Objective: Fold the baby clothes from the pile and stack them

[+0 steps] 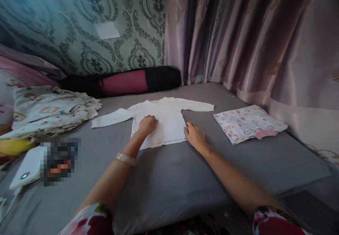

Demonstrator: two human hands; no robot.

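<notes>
Left of the white shirt [171,125], nearer the wearer: a smooth white slab [29,166] with rounded corners and a cable attached. Also left: a rumpled pile of printed cloth [53,109], edges ruffled. Behind the shirt: a long, tubular black-and-maroon bag [124,82].

The shirt lies flat on the smooth grey sheet [164,178]: soft, matt fabric, long sleeves spread outward, slight creasing. The left hand [148,124], a pale, glossy bangle [125,159] on its forearm, rests on the shirt's front, fingers curled; whether it pinches cloth cannot be told. The right hand [195,136] meets the shirt's right edge near the hem, fingers bent; a pinch cannot be confirmed.

Right of the shirt: a folded, pink-trimmed printed cloth [243,122], roughly rectangular; beyond it, a satiny, pleated curtain [265,51].
</notes>
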